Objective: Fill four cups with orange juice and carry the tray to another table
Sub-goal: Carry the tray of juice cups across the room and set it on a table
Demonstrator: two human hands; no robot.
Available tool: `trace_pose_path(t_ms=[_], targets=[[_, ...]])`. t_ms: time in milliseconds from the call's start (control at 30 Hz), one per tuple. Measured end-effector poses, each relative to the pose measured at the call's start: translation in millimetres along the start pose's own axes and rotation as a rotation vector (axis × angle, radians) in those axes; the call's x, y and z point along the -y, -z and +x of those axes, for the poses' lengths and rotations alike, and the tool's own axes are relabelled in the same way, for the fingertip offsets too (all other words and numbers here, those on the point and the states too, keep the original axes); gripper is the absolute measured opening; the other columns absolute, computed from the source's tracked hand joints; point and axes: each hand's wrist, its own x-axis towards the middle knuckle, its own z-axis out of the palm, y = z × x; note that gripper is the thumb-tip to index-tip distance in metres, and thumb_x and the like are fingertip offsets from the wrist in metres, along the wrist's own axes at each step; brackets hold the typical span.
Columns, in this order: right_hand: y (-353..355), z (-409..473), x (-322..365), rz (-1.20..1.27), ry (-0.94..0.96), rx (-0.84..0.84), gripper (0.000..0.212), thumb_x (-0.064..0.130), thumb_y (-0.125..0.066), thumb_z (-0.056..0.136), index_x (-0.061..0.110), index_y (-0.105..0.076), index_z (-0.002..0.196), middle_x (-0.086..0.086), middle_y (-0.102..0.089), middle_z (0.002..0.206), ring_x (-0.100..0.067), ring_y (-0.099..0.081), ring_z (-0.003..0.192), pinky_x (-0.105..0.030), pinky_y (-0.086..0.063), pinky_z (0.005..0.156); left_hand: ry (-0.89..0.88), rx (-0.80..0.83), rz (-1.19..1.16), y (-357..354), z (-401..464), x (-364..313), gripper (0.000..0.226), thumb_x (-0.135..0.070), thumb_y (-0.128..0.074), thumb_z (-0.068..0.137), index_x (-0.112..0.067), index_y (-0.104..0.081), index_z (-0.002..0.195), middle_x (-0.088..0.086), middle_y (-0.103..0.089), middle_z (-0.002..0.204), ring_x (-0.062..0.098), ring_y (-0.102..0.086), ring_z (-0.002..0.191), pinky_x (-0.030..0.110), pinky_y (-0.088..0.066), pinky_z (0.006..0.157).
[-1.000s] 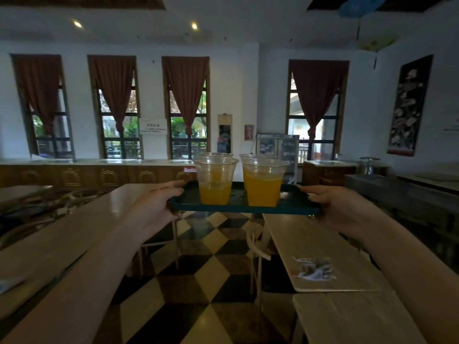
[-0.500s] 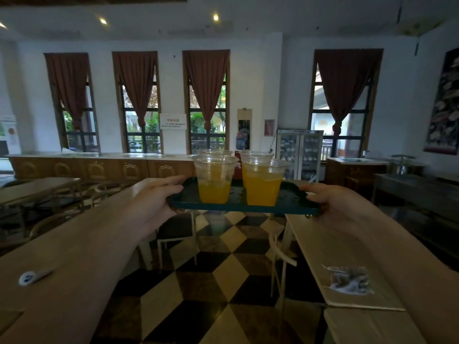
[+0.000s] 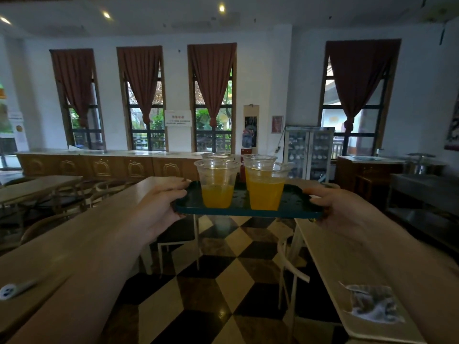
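Teal plastic tray (image 3: 293, 207) with four clear cups of orange juice (image 3: 217, 186), the rear two probably filled, rides level over the aisle; left hand (image 3: 159, 207) and right hand (image 3: 340, 209) grip its ends, and the windows have neared, so carrying progresses

clear plastic cups (image 3: 217, 180), glossy tiled floor (image 3: 218, 281), matt wooden tables (image 3: 330, 256).

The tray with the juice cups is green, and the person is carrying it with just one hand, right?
Not quite. The head view shows both hands on the green tray: the left hand grips its left edge and the right hand grips its right edge. The rest is right: the cups of orange juice stand on it, held above the floor between the tables.
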Motion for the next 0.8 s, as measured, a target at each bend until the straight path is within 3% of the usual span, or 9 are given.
trace_pose_path(t_ms=[100, 200, 367, 700, 800], targets=[[6.4, 38.8, 4.7, 0.004, 0.009, -0.020, 0.039, -0.001, -0.047, 0.097, 0.012, -0.061, 0.132, -0.014, -0.055, 0.134, -0.029, -0.056, 0.113, -0.025, -0.055, 0.051, 0.010, 0.003, 0.003, -7.0, 40.2, 3.9, 0.034, 0.000, -0.050, 0.100, -0.007, -0.064, 0.130, 0.017, -0.064, 0.132, 0.031, -0.065, 0.118, 0.040, -0.057, 0.080], [10.4, 73.1, 13.3, -0.015, 0.032, -0.016, 0.040, -0.001, -0.044, 0.099, 0.012, -0.060, 0.134, -0.011, -0.055, 0.133, -0.027, -0.056, 0.115, -0.027, -0.053, 0.061, 0.009, 0.021, 0.018, -17.0, 80.8, 4.3, 0.034, -0.001, -0.049, 0.101, -0.007, -0.063, 0.132, 0.018, -0.063, 0.134, 0.032, -0.064, 0.119, 0.040, -0.059, 0.079], [16.3, 132.0, 27.1, -0.049, 0.068, -0.031, 0.041, -0.003, -0.040, 0.100, 0.008, -0.056, 0.137, -0.009, -0.057, 0.121, -0.025, -0.055, 0.111, -0.030, -0.048, 0.073, -0.011, 0.031, 0.028, -31.4, 148.9, 2.3, 0.035, -0.002, -0.050, 0.101, -0.006, -0.061, 0.134, 0.019, -0.060, 0.135, 0.033, -0.061, 0.121, 0.044, -0.056, 0.091], [37.3, 270.6, 39.9, 0.001, 0.057, -0.050, 0.036, -0.001, -0.041, 0.100, 0.008, -0.059, 0.131, -0.011, -0.056, 0.126, -0.025, -0.055, 0.109, -0.030, -0.046, 0.073, 0.006, 0.040, 0.009, -52.5, 287.5, 17.2, 0.033, -0.004, -0.051, 0.100, -0.008, -0.064, 0.130, 0.019, -0.061, 0.133, 0.033, -0.062, 0.119, 0.036, -0.061, 0.066], [41.3, 306.8, 41.3, 0.022, 0.051, -0.042, 0.035, -0.001, -0.041, 0.100, 0.008, -0.059, 0.130, -0.010, -0.057, 0.121, -0.025, -0.056, 0.108, -0.029, -0.047, 0.074, 0.012, 0.028, -0.006, -53.6, 326.0, 29.5, 0.032, -0.006, -0.052, 0.100, -0.009, -0.064, 0.130, 0.018, -0.063, 0.133, 0.032, -0.062, 0.120, 0.036, -0.060, 0.068]])
